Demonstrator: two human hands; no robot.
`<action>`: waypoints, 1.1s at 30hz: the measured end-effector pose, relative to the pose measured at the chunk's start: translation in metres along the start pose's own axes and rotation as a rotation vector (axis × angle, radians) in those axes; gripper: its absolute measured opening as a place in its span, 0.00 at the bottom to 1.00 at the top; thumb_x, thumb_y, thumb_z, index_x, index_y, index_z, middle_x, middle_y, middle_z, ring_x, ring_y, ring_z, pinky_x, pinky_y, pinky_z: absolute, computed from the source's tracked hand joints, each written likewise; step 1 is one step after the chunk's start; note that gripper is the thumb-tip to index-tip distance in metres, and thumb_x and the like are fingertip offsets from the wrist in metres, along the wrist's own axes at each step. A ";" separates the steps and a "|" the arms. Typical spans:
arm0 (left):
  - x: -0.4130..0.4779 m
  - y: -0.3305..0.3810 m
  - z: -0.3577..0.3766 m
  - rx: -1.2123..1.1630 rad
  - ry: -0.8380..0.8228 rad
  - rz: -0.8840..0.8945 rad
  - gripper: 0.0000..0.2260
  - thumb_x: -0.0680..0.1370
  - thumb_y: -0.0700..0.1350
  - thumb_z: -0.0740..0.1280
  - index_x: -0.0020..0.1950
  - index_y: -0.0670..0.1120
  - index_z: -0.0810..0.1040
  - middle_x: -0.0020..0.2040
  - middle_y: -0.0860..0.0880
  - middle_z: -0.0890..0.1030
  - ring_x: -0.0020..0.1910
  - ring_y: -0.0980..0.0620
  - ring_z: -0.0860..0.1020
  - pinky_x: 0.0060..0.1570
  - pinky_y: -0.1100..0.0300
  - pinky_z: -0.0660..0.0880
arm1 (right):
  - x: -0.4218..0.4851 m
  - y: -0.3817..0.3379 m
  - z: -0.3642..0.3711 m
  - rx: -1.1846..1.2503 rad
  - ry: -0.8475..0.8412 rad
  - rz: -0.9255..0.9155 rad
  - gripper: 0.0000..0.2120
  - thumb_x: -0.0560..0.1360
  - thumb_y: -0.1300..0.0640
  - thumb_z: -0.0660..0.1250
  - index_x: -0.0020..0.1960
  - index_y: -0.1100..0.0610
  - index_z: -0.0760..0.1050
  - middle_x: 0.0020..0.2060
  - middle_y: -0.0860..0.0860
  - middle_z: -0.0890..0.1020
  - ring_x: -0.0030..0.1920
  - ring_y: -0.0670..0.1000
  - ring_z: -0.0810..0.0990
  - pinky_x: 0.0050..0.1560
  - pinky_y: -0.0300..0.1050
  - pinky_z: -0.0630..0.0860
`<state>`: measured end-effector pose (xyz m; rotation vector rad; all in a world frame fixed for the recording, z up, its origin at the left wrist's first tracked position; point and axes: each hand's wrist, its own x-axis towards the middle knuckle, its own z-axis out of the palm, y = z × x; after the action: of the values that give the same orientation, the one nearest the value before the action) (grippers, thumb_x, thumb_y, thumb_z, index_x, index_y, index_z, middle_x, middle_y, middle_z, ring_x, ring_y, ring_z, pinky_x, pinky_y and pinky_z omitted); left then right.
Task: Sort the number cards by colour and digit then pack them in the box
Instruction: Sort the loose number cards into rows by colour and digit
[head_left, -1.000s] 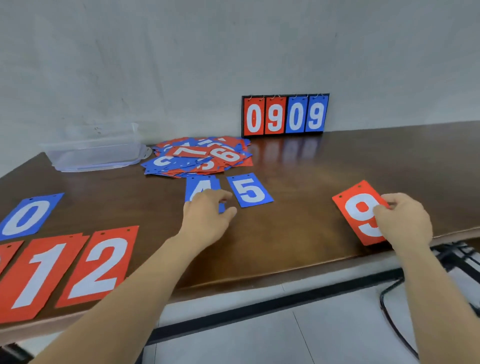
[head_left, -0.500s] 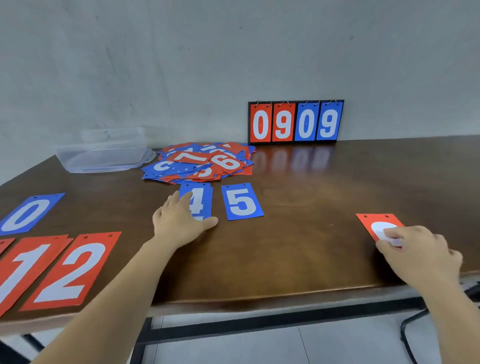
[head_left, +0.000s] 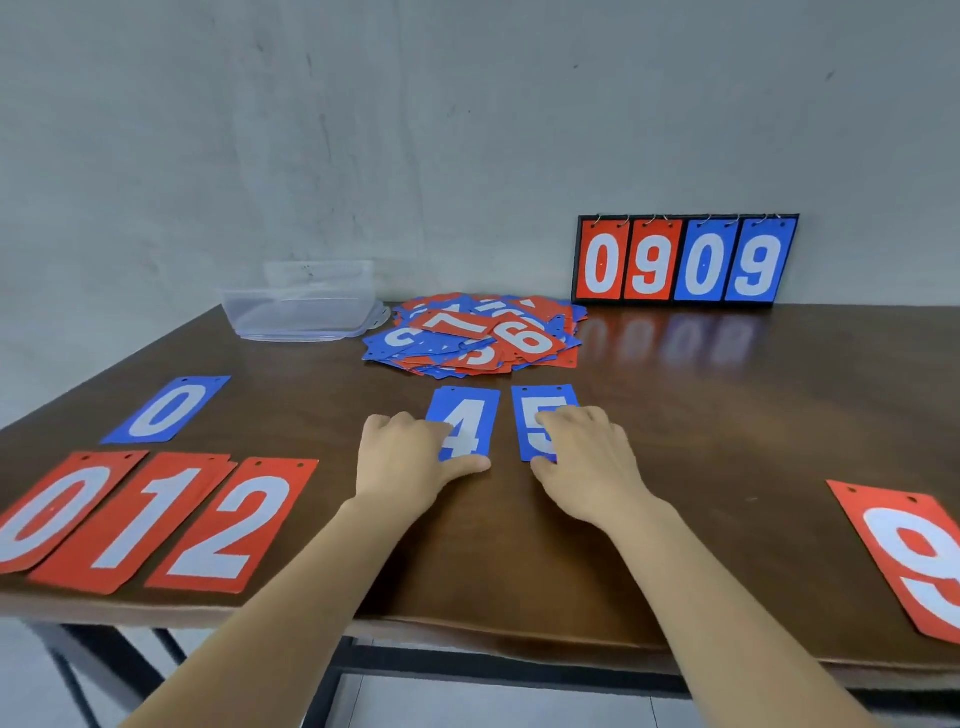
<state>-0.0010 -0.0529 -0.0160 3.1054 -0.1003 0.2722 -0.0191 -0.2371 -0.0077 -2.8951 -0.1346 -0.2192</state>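
A dark brown wooden table (head_left: 727, 415) fills the lower half of the frame, set against a grey wall. At its centre two blue rectangular number cards lie side by side, apart from each other: a blue card with a white 4 (head_left: 470, 415) and a blue card with a white 5 (head_left: 543, 400). The left hand (head_left: 410, 457) grasps the 4 card, its fingers curled onto the card's left side and its thumb along the lower edge. The right hand (head_left: 589, 460) grasps the 5 card in mirror fashion, with bent fingers over its lower right part and the thumb just below its bottom edge.

Just behind these cards sits a loose heap of mixed red and blue number cards (head_left: 478, 335). A clear plastic box (head_left: 306, 306) stands left of the heap, at the wall. A black flip scoreboard reading 0909 (head_left: 685, 260) leans upright in the upper right.

At the lower left a red 0 card (head_left: 52, 512), a red 1 card (head_left: 135, 519) and a red 2 card (head_left: 234, 525) lie in a row, and a blue 0 card (head_left: 169, 410) lies behind them. A red 9 card (head_left: 914, 556) rests at the lower right, overhanging the table's front edge.
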 end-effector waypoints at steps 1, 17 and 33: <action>-0.001 -0.006 0.003 -0.070 0.019 0.016 0.35 0.70 0.74 0.57 0.69 0.55 0.73 0.59 0.52 0.79 0.61 0.53 0.73 0.63 0.57 0.62 | 0.005 -0.001 0.006 -0.005 -0.037 0.013 0.23 0.80 0.48 0.59 0.74 0.52 0.63 0.71 0.50 0.68 0.70 0.53 0.63 0.67 0.48 0.63; 0.023 -0.037 0.009 -0.535 -0.217 0.134 0.26 0.75 0.61 0.67 0.71 0.55 0.71 0.76 0.56 0.62 0.75 0.53 0.61 0.73 0.54 0.61 | 0.006 -0.018 0.022 -0.029 0.021 -0.002 0.19 0.82 0.46 0.55 0.71 0.48 0.68 0.67 0.48 0.70 0.65 0.50 0.66 0.61 0.45 0.66; 0.033 -0.028 -0.013 -0.516 -0.055 0.170 0.23 0.80 0.55 0.62 0.74 0.51 0.68 0.76 0.52 0.64 0.73 0.51 0.66 0.69 0.55 0.65 | 0.013 -0.018 0.004 0.023 0.098 0.065 0.20 0.80 0.44 0.57 0.69 0.49 0.71 0.65 0.47 0.74 0.65 0.50 0.68 0.60 0.46 0.67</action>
<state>0.0315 -0.0263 0.0025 2.5930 -0.3720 0.1350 -0.0081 -0.2175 -0.0056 -2.8533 -0.0262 -0.3448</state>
